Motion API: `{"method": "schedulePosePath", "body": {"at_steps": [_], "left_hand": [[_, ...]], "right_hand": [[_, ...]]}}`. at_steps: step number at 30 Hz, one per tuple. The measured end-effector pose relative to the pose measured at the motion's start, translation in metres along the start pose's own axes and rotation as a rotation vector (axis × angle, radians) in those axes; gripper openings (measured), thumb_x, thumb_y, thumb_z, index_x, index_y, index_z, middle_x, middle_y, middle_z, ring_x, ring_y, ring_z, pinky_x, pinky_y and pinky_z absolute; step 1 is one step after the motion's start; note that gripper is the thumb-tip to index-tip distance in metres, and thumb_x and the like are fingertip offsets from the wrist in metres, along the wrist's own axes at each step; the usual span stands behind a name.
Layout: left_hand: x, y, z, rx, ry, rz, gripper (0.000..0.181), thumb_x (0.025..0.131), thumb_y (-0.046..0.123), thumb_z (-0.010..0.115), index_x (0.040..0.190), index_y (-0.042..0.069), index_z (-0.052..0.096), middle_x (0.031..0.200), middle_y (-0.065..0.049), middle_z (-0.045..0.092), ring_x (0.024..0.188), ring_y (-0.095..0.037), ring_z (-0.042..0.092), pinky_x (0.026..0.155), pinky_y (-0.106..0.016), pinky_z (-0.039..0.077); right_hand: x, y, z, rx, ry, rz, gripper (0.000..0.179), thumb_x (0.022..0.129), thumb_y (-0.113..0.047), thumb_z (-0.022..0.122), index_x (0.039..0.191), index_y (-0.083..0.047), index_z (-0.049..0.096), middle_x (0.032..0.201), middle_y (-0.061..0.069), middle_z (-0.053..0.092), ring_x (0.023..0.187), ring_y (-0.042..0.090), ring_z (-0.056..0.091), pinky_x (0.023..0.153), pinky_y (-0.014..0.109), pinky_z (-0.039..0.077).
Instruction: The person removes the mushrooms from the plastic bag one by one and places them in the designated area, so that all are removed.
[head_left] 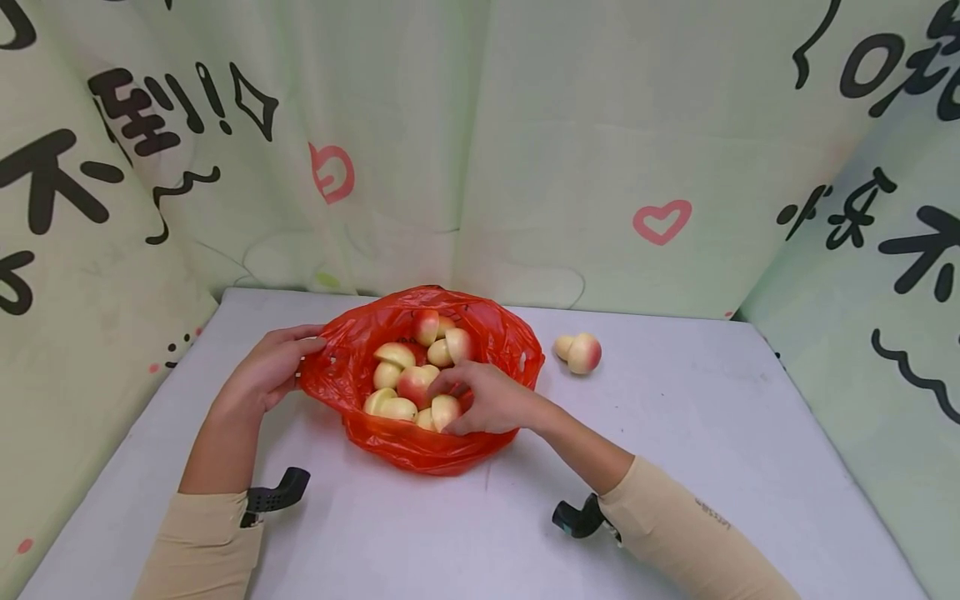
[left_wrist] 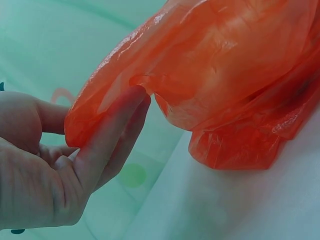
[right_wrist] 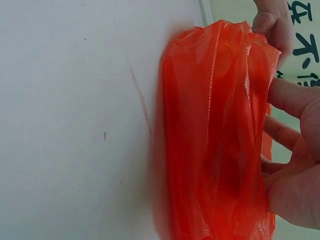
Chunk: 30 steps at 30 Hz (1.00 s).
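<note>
A red plastic bag (head_left: 427, 454) sits with its mouth spread wide, holding several cream mushroom-shaped pieces with rosy blushes. On the bag's left rim my left hand (head_left: 279, 360) pinches the thin plastic; the left wrist view shows the film (left_wrist: 200, 65) between thumb and fingers. My right hand (head_left: 491, 400) reaches over the near right rim, its thumb and bent fingers around a cream toy mushroom (head_left: 446, 410). Beside those fingers lies a redder toy mushroom (head_left: 415, 385). From the right wrist, the bag's wall (right_wrist: 215, 135) hides the fingertips.
One more toy mushroom (head_left: 582, 353) lies on the white table (head_left: 675, 450), right of the bag. Pale green curtains (head_left: 555, 167) with dark lettering rise behind the table and along both sides.
</note>
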<state>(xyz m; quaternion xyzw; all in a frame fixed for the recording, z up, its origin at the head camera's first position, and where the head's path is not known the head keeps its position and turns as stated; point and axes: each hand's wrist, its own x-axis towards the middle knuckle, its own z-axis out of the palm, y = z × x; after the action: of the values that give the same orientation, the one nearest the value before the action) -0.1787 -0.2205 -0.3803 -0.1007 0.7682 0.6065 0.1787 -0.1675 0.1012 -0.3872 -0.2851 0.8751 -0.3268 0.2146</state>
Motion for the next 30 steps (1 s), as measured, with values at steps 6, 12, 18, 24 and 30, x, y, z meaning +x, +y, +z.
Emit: {"method": "schedulePosePath", "body": {"at_steps": [6, 12, 18, 24, 30], "left_hand": [[0.0012, -0.0005, 0.0001, 0.003, 0.000, -0.001, 0.060, 0.111, 0.032, 0.046, 0.164, 0.009, 0.031, 0.160, -0.020, 0.042, 0.112, -0.022, 0.062, 0.086, -0.027, 0.062], [0.0013, -0.0012, 0.0003, 0.005, 0.005, 0.004, 0.060, 0.111, 0.032, 0.047, 0.164, 0.009, 0.031, 0.159, -0.020, 0.042, 0.114, -0.023, 0.061, 0.086, -0.027, 0.062], [0.0015, -0.0019, 0.0002, 0.002, 0.003, 0.006, 0.060, 0.111, 0.032, 0.047, 0.164, 0.009, 0.032, 0.159, -0.020, 0.043, 0.114, -0.023, 0.062, 0.086, -0.028, 0.062], [0.0013, -0.0017, 0.0000, 0.001, 0.004, 0.007, 0.060, 0.111, 0.032, 0.047, 0.164, 0.009, 0.032, 0.159, -0.020, 0.043, 0.113, -0.022, 0.062, 0.086, -0.027, 0.062], [0.0013, -0.0009, -0.0008, 0.004, 0.001, 0.010, 0.060, 0.110, 0.032, 0.047, 0.163, 0.009, 0.032, 0.158, -0.021, 0.043, 0.109, -0.021, 0.063, 0.085, -0.027, 0.062]], "right_hand": [[0.0020, 0.0002, 0.0012, 0.011, -0.009, -0.009, 0.039, 0.086, -0.012, 0.084, 0.122, -0.020, 0.070, 0.125, -0.001, 0.064, 0.118, 0.020, 0.055, 0.086, 0.032, 0.062], [0.0028, -0.0005, 0.0027, 0.013, -0.017, 0.000, 0.041, 0.086, -0.013, 0.085, 0.122, -0.020, 0.068, 0.125, -0.001, 0.063, 0.118, 0.020, 0.055, 0.087, 0.033, 0.062], [0.0041, -0.0010, 0.0023, 0.011, -0.023, -0.018, 0.040, 0.084, -0.011, 0.086, 0.118, -0.017, 0.067, 0.120, -0.001, 0.065, 0.116, 0.019, 0.056, 0.087, 0.032, 0.062], [0.0025, -0.0010, 0.0002, 0.007, -0.015, -0.018, 0.041, 0.082, -0.009, 0.086, 0.116, -0.016, 0.066, 0.120, -0.001, 0.063, 0.118, 0.019, 0.054, 0.085, 0.032, 0.062], [-0.0011, -0.0021, -0.0016, -0.003, 0.002, 0.001, 0.041, 0.081, -0.008, 0.086, 0.115, -0.017, 0.065, 0.122, 0.000, 0.063, 0.119, 0.020, 0.055, 0.085, 0.032, 0.062]]}}
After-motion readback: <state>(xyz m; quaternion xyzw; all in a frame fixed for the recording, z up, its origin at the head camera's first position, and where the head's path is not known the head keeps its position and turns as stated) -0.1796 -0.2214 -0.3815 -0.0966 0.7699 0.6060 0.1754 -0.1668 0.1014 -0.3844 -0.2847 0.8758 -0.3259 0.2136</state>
